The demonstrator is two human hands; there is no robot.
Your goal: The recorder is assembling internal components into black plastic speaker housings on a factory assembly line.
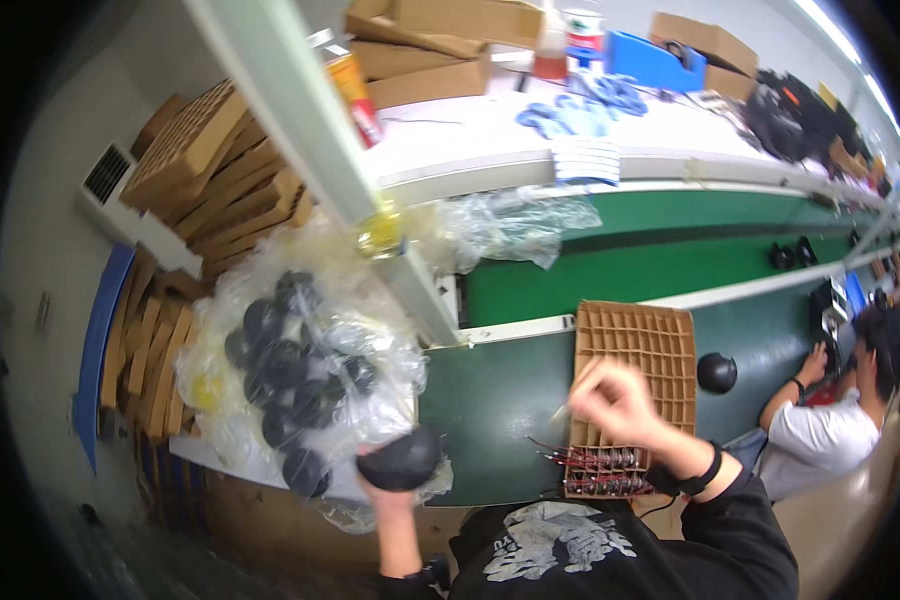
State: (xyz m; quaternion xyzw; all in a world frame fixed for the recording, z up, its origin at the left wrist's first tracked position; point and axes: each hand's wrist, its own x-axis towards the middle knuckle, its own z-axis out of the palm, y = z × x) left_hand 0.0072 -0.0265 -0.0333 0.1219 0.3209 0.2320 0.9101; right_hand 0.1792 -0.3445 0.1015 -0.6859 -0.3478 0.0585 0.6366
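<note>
Cupping a smooth black dome-shaped shell (402,460) beside a clear crumpled plastic bag (370,345), the left grip (381,496) seemed mid-handling, the next move calling for steady support, while the blurred right grip (615,400), hold untellable, was over a brown cardboard divider tray (635,335).

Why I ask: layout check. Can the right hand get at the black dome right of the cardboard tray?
Probably yes: nothing visible stands between the right hand, above the cardboard tray, and the black dome, though the grip is blurred.
</note>
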